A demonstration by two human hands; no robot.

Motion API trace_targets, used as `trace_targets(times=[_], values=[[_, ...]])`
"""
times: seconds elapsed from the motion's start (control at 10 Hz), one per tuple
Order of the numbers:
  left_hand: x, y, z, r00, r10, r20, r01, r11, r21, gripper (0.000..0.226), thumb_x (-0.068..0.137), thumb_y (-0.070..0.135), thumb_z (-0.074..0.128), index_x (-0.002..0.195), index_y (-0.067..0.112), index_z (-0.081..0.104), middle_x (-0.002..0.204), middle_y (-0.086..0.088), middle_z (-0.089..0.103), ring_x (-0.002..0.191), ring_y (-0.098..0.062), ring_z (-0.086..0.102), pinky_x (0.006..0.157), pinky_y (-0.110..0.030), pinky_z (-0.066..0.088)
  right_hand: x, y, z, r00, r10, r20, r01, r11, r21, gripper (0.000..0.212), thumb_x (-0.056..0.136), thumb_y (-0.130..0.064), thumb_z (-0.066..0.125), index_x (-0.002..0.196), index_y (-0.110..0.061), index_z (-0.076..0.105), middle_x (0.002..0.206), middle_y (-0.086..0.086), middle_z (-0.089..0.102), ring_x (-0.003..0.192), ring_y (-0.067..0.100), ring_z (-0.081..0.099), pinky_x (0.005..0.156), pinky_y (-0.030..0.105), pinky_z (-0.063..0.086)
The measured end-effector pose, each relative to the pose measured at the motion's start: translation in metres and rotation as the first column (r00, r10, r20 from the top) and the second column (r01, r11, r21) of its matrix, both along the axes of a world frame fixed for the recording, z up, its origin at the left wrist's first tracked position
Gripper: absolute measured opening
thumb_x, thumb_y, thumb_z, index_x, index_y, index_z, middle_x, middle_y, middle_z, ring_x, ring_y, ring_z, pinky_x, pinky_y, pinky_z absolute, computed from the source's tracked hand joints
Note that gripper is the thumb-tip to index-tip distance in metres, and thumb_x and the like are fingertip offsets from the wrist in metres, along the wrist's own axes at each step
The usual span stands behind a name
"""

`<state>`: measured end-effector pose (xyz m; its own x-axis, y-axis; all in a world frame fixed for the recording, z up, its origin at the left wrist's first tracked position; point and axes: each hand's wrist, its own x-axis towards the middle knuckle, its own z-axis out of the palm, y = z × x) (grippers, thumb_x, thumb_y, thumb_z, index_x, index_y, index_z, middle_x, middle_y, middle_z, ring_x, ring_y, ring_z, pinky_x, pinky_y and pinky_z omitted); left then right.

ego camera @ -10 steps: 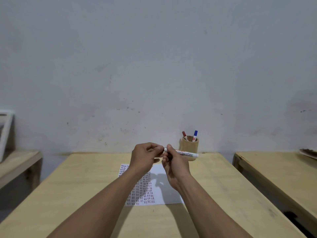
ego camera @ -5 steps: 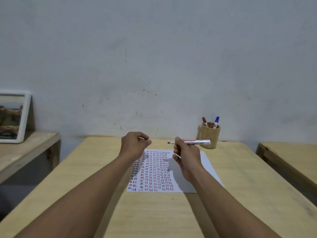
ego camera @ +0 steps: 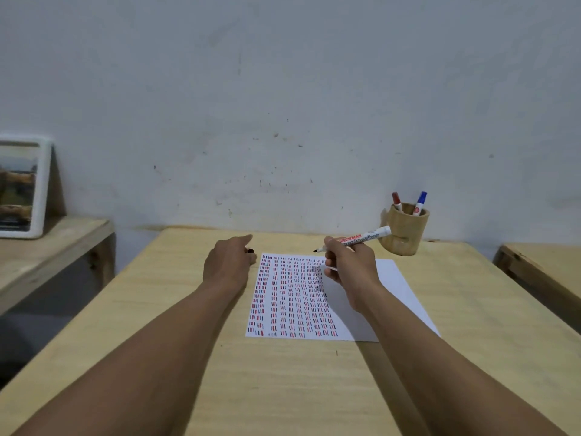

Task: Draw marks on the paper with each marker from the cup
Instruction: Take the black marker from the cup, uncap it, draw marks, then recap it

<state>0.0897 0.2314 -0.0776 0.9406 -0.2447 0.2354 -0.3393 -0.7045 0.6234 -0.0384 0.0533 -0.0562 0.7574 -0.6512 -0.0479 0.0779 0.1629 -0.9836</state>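
Note:
A white sheet of paper lies on the wooden table, its left part filled with rows of short red, blue and black marks. My right hand holds an uncapped white marker above the sheet's top edge, its black tip pointing left. My left hand rests at the paper's top left corner with a small black cap at its fingertips. A wooden cup at the back right holds a red marker and a blue marker.
A white-framed picture leans on a lower wooden bench at the left. Another wooden table stands at the right, across a narrow gap. A grey wall rises right behind the table.
My hands pulled the cap off the marker and moved apart. The left hand has gone down to the table with the cap; the right hand holds the bare marker over the paper.

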Motion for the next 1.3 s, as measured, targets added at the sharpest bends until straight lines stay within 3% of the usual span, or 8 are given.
trace_targets(times=[0.1, 0.2, 0.3, 0.4, 0.6, 0.7, 1.1, 1.3], values=[[-0.01, 0.007, 0.0, 0.997, -0.014, 0.078, 0.007, 0.996, 0.088, 0.04, 0.1, 0.018, 0.051, 0.14, 0.018, 0.052, 0.122, -0.005, 0.07, 0.109, -0.032, 0.064, 0.078, -0.035, 0.05, 0.001, -0.003, 0.003, 1.0, -0.007, -0.022, 0.005, 0.992, -0.126, 0.014, 0.097, -0.014, 0.065, 0.104, -0.003, 0.067, 0.075, 0.006, 0.061, 0.063, 0.014, 0.06, 0.055, 0.024, 0.056], [-0.024, 0.023, -0.007, 0.992, -0.081, 0.1, 0.063, 0.984, 0.169, 0.037, 0.102, 0.025, 0.041, 0.135, 0.013, 0.053, 0.123, -0.008, 0.069, 0.114, -0.033, 0.061, 0.092, -0.046, 0.05, 0.003, -0.014, 0.005, 0.993, -0.066, -0.098, 0.03, 0.944, -0.329, 0.016, 0.094, -0.016, 0.064, 0.1, -0.001, 0.069, 0.081, 0.012, 0.069, 0.063, 0.017, 0.067, 0.061, 0.032, 0.061], [-0.028, 0.037, -0.015, 0.994, -0.108, -0.021, 0.107, 0.914, 0.391, 0.05, 0.103, 0.04, 0.026, 0.15, 0.032, 0.039, 0.157, -0.008, 0.041, 0.151, -0.032, 0.023, 0.119, -0.058, 0.017, 0.004, -0.022, 0.003, 0.977, -0.141, -0.158, 0.048, 0.874, -0.484, 0.02, 0.088, -0.023, 0.065, 0.086, -0.004, 0.074, 0.072, 0.009, 0.073, 0.056, 0.017, 0.068, 0.064, 0.042, 0.064], [-0.027, 0.038, -0.02, 0.986, -0.123, -0.115, 0.164, 0.853, 0.496, 0.055, 0.102, 0.049, 0.013, 0.157, 0.043, 0.015, 0.169, -0.008, 0.005, 0.155, -0.031, -0.005, 0.12, -0.062, -0.006, 0.006, -0.026, -0.001, 0.96, -0.189, -0.205, 0.048, 0.836, -0.546, 0.022, 0.082, -0.025, 0.064, 0.082, -0.004, 0.071, 0.065, 0.006, 0.071, 0.05, 0.018, 0.066, 0.064, 0.047, 0.063], [-0.024, 0.038, -0.024, 0.986, -0.125, -0.114, 0.167, 0.829, 0.534, 0.056, 0.1, 0.054, 0.006, 0.155, 0.049, 0.002, 0.169, -0.003, -0.005, 0.155, -0.027, -0.008, 0.12, -0.06, -0.007, 0.019, -0.03, -0.01, 0.954, -0.2, -0.225, 0.033, 0.814, -0.58, 0.028, 0.078, -0.03, 0.065, 0.082, -0.003, 0.071, 0.073, 0.009, 0.075, 0.068, 0.029, 0.073, 0.066, 0.045, 0.061], [-0.024, 0.037, -0.025, 0.986, -0.125, -0.112, 0.166, 0.822, 0.545, 0.056, 0.099, 0.056, 0.005, 0.155, 0.05, 0.0, 0.169, -0.002, -0.006, 0.155, -0.026, -0.009, 0.12, -0.06, -0.008, 0.024, -0.032, -0.018, 0.947, -0.214, -0.239, 0.042, 0.82, -0.57, 0.027, 0.08, -0.028, 0.065, 0.08, -0.002, 0.072, 0.074, 0.01, 0.076, 0.074, 0.028, 0.073, 0.065, 0.036, 0.056], [-0.024, 0.037, -0.025, 0.987, -0.116, -0.115, 0.161, 0.815, 0.556, 0.057, 0.099, 0.057, 0.005, 0.155, 0.05, -0.001, 0.169, -0.003, -0.006, 0.155, -0.026, -0.01, 0.12, -0.059, -0.008, 0.03, -0.037, -0.031, 0.939, -0.242, -0.246, 0.052, 0.803, -0.594, 0.028, 0.084, -0.027, 0.066, 0.078, 0.001, 0.07, 0.075, 0.011, 0.075, 0.076, 0.027, 0.072, 0.056, 0.026, 0.045], [-0.025, 0.037, -0.025, 0.987, -0.116, -0.11, 0.158, 0.816, 0.557, 0.057, 0.099, 0.057, 0.006, 0.155, 0.05, -0.001, 0.169, -0.003, -0.005, 0.155, -0.026, -0.01, 0.12, -0.059, -0.008, 0.031, -0.038, -0.032, 0.94, -0.234, -0.25, 0.039, 0.799, -0.6, 0.03, 0.084, -0.026, 0.066, 0.078, 0.004, 0.069, 0.076, 0.015, 0.076, 0.078, 0.03, 0.073, 0.058, 0.028, 0.047]])
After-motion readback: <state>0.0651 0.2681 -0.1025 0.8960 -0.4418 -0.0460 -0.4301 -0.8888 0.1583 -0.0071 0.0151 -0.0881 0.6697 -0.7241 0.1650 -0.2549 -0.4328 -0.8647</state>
